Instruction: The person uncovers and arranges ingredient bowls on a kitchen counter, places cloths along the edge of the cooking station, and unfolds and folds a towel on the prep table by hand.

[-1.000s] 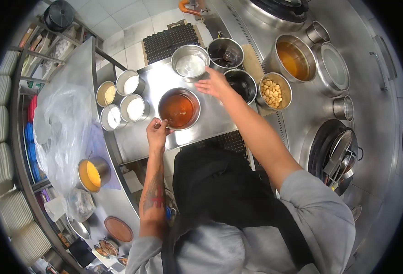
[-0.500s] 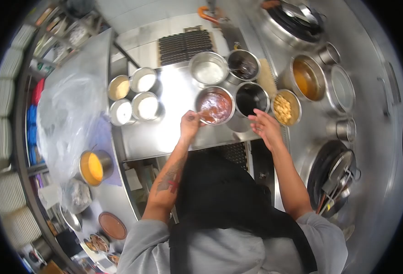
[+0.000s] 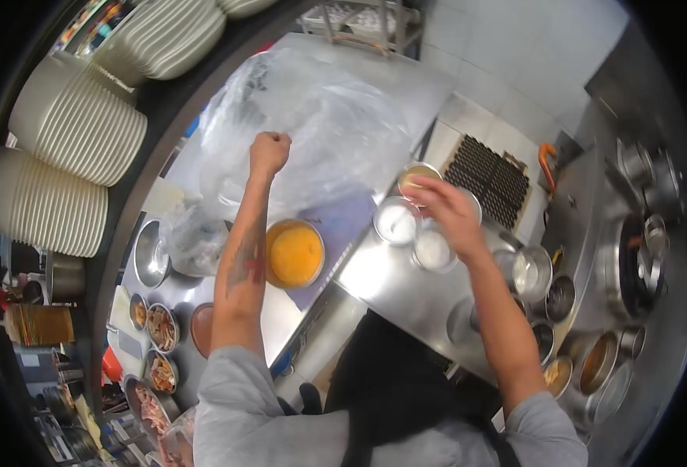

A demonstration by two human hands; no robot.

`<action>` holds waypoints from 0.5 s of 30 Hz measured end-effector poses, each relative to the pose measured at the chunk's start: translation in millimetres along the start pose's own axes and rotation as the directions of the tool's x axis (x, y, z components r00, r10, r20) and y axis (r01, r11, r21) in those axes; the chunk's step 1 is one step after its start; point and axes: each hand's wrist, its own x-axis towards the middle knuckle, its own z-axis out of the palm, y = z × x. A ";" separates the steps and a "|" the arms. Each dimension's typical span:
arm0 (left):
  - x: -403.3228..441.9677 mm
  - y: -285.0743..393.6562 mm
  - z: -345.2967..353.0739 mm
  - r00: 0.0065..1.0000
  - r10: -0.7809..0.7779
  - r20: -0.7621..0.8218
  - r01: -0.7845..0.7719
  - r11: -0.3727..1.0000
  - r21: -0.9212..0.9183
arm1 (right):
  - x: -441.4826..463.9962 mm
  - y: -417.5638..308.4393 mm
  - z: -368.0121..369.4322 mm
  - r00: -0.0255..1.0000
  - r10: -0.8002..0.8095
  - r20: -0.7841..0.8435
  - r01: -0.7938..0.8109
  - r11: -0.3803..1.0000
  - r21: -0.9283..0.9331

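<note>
Beyond the orange-filled pot (image 3: 322, 243), my curled left grip (image 3: 270, 153) overlaps the plastic bag (image 3: 335, 117); I can't tell whether it pinches any. Right of the pot, my loosely spread right grip (image 3: 446, 212) partly hides bowls (image 3: 382, 211).

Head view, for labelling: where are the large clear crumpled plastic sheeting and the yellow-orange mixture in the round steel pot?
Large clear crumpled plastic sheeting (image 3: 320, 128), head view: its creased middle.
Yellow-orange mixture (image 3: 295, 255), head view: middle of its surface.
</note>
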 end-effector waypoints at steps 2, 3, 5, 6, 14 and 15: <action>52.0 -37.4 9.4 0.962 -0.145 0.232 0.113 0.983 0.146 | 103.2 10.6 65.7 0.966 -0.114 0.230 0.170 0.956 -0.240; 74.4 -53.7 12.0 0.841 -0.304 0.448 0.171 0.934 0.314 | 151.7 16.4 92.4 0.943 -0.121 0.311 0.235 0.902 -0.362; 125.2 -92.4 -10.1 0.857 -0.329 0.396 0.207 0.924 0.321 | 261.5 62.5 110.2 0.825 -0.089 0.558 0.521 0.504 -0.689; 141.5 -101.7 -28.6 0.884 -0.334 0.328 0.217 0.914 0.344 | 301.1 52.5 115.1 0.838 0.074 0.540 0.482 0.362 -0.798; 165.6 -104.9 -77.1 0.912 0.149 -0.382 -0.037 0.958 0.284 | 416.0 -40.4 99.7 0.875 -0.432 0.217 0.232 -0.020 -0.973; 163.3 -98.7 -62.5 0.898 0.186 -0.399 -0.091 0.965 0.245 | 410.3 -41.0 102.3 0.800 -0.551 0.237 0.267 -0.026 -0.963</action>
